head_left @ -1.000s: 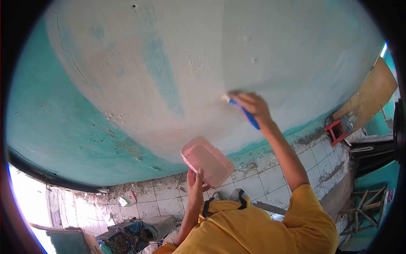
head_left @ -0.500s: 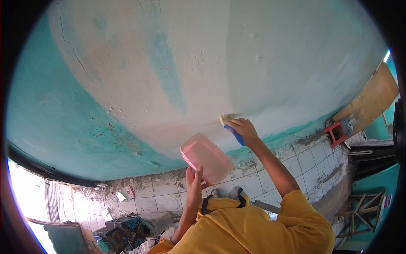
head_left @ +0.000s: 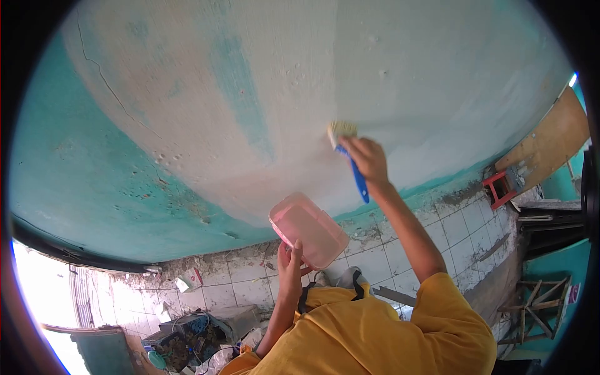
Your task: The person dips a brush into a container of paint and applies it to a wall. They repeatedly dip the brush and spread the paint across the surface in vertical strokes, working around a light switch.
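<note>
My right hand [head_left: 367,161] is closed round the blue handle of a paintbrush [head_left: 357,176], whose pale bristles touch the wall [head_left: 294,106]. The wall carries a whitish coat, with turquoise showing in a streak at the upper left and along its lower edge. My left hand [head_left: 290,269] grips the near edge of a pink plastic container [head_left: 312,234], held tilted below the brush. Some of the left fingers are hidden behind the container. What lies inside the container is hard to make out.
White floor tiles [head_left: 369,269] with dirt run along the wall's foot. A red stool [head_left: 499,190] stands at the right by a brown board [head_left: 550,147]. A wooden frame [head_left: 537,309] is at the lower right. Cluttered items [head_left: 187,337] lie at the lower left.
My right hand has moved the paintbrush up the wall, and its handle now points more downward. My left hand and the pink container have shifted only slightly.
</note>
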The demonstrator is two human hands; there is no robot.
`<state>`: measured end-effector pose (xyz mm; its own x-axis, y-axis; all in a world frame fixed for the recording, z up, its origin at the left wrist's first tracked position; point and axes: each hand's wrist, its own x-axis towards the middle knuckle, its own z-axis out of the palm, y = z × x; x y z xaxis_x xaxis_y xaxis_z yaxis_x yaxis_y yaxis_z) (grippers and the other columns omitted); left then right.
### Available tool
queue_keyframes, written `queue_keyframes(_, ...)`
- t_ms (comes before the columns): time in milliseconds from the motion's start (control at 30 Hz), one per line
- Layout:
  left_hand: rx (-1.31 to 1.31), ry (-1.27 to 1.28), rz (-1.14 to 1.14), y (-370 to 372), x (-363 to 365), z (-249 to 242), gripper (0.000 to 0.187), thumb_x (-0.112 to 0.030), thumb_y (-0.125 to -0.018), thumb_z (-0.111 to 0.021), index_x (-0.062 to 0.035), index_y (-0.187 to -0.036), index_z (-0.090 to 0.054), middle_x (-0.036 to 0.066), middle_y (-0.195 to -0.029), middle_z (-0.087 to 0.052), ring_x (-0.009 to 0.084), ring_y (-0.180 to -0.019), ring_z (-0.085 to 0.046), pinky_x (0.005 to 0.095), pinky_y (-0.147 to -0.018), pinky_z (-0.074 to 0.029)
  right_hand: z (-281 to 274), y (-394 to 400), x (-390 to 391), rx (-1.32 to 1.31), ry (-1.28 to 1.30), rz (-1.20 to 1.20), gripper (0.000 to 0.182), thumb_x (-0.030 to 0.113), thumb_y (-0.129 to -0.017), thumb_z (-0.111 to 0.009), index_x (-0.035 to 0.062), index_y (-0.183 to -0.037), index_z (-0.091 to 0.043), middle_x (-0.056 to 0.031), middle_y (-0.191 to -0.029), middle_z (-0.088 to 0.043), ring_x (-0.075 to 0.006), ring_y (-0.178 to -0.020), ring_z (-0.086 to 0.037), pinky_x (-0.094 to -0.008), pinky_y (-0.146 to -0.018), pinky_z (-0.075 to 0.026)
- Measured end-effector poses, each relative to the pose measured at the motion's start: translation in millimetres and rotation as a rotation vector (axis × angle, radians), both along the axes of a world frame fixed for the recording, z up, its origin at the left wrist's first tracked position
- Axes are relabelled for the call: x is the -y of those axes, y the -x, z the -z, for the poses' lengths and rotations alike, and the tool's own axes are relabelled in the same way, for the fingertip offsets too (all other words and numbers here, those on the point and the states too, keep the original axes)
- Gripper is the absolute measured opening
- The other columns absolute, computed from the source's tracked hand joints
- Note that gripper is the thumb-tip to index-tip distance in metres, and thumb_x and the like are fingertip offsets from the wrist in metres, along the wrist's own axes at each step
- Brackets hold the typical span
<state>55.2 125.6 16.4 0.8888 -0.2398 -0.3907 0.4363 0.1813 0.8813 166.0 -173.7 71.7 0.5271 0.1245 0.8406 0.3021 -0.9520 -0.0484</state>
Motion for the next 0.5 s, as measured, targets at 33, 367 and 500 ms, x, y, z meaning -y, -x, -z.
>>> queue_keyframes(33, -0.001, -0.006, 0.004, 1.6, -0.9, -0.7, 0.072, -0.050, -0.101, -0.060, -0.0019, -0.149, -0.035, 0.017, -0.133, -0.057, 0.0277, -0.104, -0.072, 0.0386, -0.076, -0.064, 39.2, 3.6, 0.0, -0.071, -0.006, 0.016, 0.042, 0.009, -0.082, -0.072, 0.0118, -0.124, -0.069, -0.0025, -0.113, -0.068, -0.0272, -0.094, -0.066, -0.0426, -0.082, -0.052)
queue_keyframes(367, 0.007, -0.021, 0.034, -0.3, -4.8, -2.2, 0.075, -0.052, -0.100, -0.060, -0.0022, -0.150, -0.035, 0.017, -0.135, -0.056, 0.0276, -0.104, -0.072, 0.0373, -0.075, -0.063, -29.7, 7.9, 22.4, -0.308, 0.016, -0.027, 0.040, 0.008, -0.083, -0.075, 0.0149, -0.123, -0.073, -0.0007, -0.109, -0.070, -0.0249, -0.092, -0.066, -0.0397, -0.080, -0.053)
queue_keyframes(500, 0.005, -0.031, 0.035, 0.4, -3.1, -0.4, 0.075, -0.053, -0.100, -0.060, -0.0025, -0.149, -0.036, 0.017, -0.135, -0.056, 0.0282, -0.103, -0.072, 0.0370, -0.073, -0.063, -83.3, 4.9, 7.9, 0.104, -0.009, 0.018, 0.044, 0.005, -0.079, -0.076, 0.0120, -0.122, -0.073, -0.0025, -0.110, -0.071, -0.0258, -0.093, -0.067, -0.0404, -0.082, -0.053)
